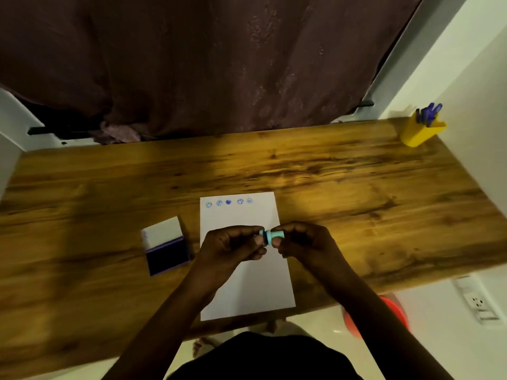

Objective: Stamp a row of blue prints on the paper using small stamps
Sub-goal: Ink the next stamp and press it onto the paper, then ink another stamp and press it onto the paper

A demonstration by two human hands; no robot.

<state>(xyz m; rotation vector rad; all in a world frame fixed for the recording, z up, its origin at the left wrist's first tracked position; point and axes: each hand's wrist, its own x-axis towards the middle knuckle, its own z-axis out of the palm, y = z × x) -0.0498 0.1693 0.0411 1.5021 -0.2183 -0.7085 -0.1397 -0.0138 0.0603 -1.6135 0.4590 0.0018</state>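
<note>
A white sheet of paper (241, 281) lies on the wooden table (329, 182), with a row of several small blue prints (228, 202) along its top edge. Above the paper's middle, both hands hold a small turquoise stamp (270, 237) lying sideways. My left hand (233, 244) pinches its left end and my right hand (301, 242) grips its right end. An open ink pad (167, 253) with a dark blue surface and raised white lid sits just left of the paper.
A yellow cup holding blue pens (421, 130) stands at the table's far right corner. A dark curtain (205, 64) hangs behind the table. An orange object (395, 311) sits on the floor at the right, below the table's near edge.
</note>
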